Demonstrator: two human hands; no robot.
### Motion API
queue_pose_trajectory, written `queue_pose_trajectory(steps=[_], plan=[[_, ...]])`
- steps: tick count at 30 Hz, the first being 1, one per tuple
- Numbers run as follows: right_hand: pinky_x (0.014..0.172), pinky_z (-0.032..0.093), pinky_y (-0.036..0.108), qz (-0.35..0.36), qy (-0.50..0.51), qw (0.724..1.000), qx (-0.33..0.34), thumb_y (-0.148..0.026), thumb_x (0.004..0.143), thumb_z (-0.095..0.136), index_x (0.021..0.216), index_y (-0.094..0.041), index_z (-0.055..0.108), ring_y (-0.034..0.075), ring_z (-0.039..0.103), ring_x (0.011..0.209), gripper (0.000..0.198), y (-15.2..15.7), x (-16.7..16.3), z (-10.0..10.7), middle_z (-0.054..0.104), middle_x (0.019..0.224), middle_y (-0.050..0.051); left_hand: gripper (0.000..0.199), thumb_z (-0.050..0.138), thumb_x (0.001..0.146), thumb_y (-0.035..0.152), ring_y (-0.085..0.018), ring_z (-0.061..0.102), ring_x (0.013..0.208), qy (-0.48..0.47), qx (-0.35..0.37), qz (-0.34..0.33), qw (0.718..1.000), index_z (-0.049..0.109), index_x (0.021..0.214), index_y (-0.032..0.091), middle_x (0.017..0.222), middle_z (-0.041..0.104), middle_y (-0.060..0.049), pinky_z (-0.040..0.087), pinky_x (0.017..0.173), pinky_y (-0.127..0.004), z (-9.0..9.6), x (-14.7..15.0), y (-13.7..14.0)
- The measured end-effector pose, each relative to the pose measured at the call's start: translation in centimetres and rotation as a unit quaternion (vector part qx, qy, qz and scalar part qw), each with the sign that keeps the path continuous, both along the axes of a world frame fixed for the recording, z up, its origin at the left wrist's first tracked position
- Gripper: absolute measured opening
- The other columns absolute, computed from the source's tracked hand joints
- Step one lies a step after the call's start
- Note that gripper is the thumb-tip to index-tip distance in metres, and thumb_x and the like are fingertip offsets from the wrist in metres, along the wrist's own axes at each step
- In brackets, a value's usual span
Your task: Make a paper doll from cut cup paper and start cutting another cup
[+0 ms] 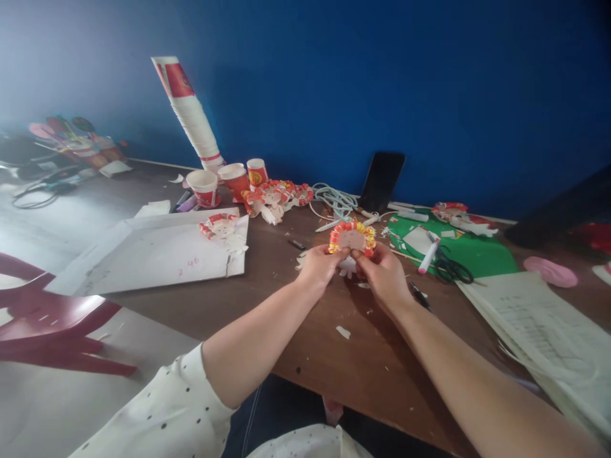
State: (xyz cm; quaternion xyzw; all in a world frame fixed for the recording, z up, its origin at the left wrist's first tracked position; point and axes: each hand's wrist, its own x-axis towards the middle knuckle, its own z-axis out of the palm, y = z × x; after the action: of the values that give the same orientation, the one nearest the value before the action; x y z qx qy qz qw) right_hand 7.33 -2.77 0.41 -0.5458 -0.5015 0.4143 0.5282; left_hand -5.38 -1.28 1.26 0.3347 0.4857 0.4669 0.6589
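Your spotted white sleeve (176, 407) lies nearest, beside the bare front of the brown table (329, 356), with a red plastic chair (62, 318) off to your left. A white paper scrap (342, 332) lies on the tabletop in front of you. Handwritten sheets (539, 331) spread beside your right forearm. Your left hand (319, 264) and right hand (383, 270) meet above the table, both closed, thumbs and fingers pinching the lower edge of a round paper cutout (353, 239) with a curled red-and-yellow fringe. It is held up between them, its pale middle facing you; you cannot tell whether the white piece just below belongs to it. A black pen (420, 296) lies just beside your right wrist. Beyond it, black-handled scissors (453, 271) and a white marker (429, 256) lie partly over a green sheet (496, 254). To your left, a similar fringed cutout (220, 228) rests on a white board (157, 254). Farther back are three paper cups (203, 187), a heap of cut cups (277, 194), a coiled cable (337, 200), a dark phone (383, 179) leaning against the blue wall (334, 76), and a tall, tilted cup stack (193, 121)
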Motion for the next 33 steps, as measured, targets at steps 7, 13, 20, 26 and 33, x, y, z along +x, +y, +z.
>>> queue_pose_trajectory(steps=[7,13,20,26,33], plan=[[0.046,0.034,0.025,-0.009,-0.043,0.999,0.003,-0.045,0.073,0.068,0.082,-0.020,0.057,0.011,0.043,0.046,0.029,0.08,0.12,-0.03,0.052,0.054,-0.005,0.023,0.076,0.064,0.030,-0.003,0.034,0.040,-0.014,0.016,0.010,1.000,0.060,0.069,0.014,0.045,0.045,0.006,0.026,0.045,-0.020,0.03,0.10,-0.11],[0.045,0.033,0.025,-0.017,-0.014,1.000,-0.003,-0.047,0.071,0.070,0.084,-0.021,0.057,0.012,0.044,0.047,0.032,0.37,0.19,-0.54,0.055,0.058,-0.004,0.023,0.075,0.067,0.032,-0.003,0.034,0.040,-0.026,0.000,0.006,1.000,0.060,0.072,0.014,0.047,0.045,0.007,0.027,0.045,-0.019,-0.09,0.18,-0.24],[0.043,0.033,0.025,-0.022,0.025,0.999,-0.014,-0.048,0.068,0.074,0.090,-0.020,0.056,0.010,0.041,0.045,0.040,0.32,-0.06,-0.54,0.054,0.059,-0.006,0.023,0.073,0.070,0.029,-0.003,0.042,0.043,-0.021,0.009,0.008,1.000,0.062,0.084,0.015,0.056,0.053,0.005,0.034,0.048,-0.018,0.02,0.24,-0.37],[0.047,0.036,0.025,-0.016,0.011,1.000,-0.016,-0.049,0.069,0.072,0.093,-0.019,0.056,0.011,0.044,0.048,0.041,0.32,-0.07,-0.63,0.058,0.063,-0.004,0.026,0.076,0.068,0.030,-0.003,0.041,0.043,-0.005,0.023,0.019,1.000,0.062,0.085,0.015,0.058,0.054,0.005,0.032,0.045,-0.019,-0.20,0.17,-0.08],[0.067,0.045,0.031,0.003,-0.243,0.970,0.012,-0.041,0.077,0.063,0.100,-0.018,0.062,0.021,0.063,0.075,0.032,0.09,0.61,-0.09,0.071,0.087,0.005,0.024,0.076,0.066,0.026,-0.005,0.043,0.044,0.022,0.037,0.057,0.997,0.063,0.083,0.015,0.056,0.053,0.004,0.034,0.047,-0.019,-0.35,0.13,0.29]])
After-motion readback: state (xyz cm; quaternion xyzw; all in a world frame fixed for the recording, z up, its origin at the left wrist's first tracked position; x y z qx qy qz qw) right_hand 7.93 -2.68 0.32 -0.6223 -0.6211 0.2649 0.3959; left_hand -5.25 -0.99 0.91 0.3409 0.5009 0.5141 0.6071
